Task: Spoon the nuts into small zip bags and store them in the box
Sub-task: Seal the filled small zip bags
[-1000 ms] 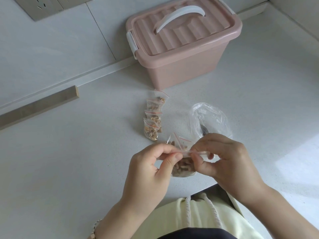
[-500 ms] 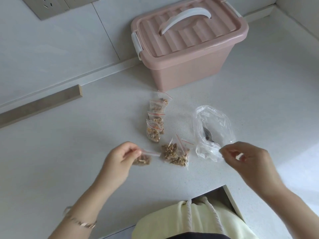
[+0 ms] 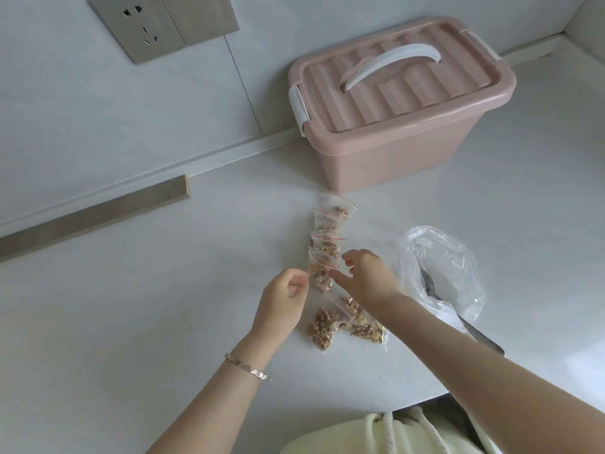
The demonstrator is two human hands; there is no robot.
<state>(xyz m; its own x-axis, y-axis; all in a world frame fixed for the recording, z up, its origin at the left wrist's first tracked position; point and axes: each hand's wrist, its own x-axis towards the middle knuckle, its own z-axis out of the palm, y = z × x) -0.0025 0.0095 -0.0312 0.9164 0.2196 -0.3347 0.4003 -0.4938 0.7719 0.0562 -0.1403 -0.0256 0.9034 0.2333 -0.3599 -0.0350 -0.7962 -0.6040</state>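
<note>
Left hand (image 3: 284, 298): fingers curled, thumb and forefinger pinched on the edge of the nearest small zip bag (image 3: 320, 279); a bracelet (image 3: 247, 367) sits on the wrist.
Right hand (image 3: 366, 277): fingers spread and loosely bent, tips touching the same bag's right side — whether it grips cannot be told.
Held bag: filled w/ walnut pieces, lowest of the row, between the two hands' fingertips.
Row of filled bags (image 3: 329, 231): overlapping, red-striped zip tops, running from the fingers away toward the box.
Two more filled bags (image 3: 343, 324): flat on the countertop (image 3: 131, 306), just behind the fingers, partly under the right wrist.
Box (image 3: 397, 116): pink plastic, lid on, white handle (image 3: 391, 62) and side clips; well beyond the fingertips, at the far end of the row.
Large clear bag (image 3: 448, 267): crumpled, to the right of the right hand — looks nearly empty.
Spoon (image 3: 458, 316): metal, bowl inside the clear bag, handle pointing toward the person.
Wall: socket plate (image 3: 160, 22) upper left.
</note>
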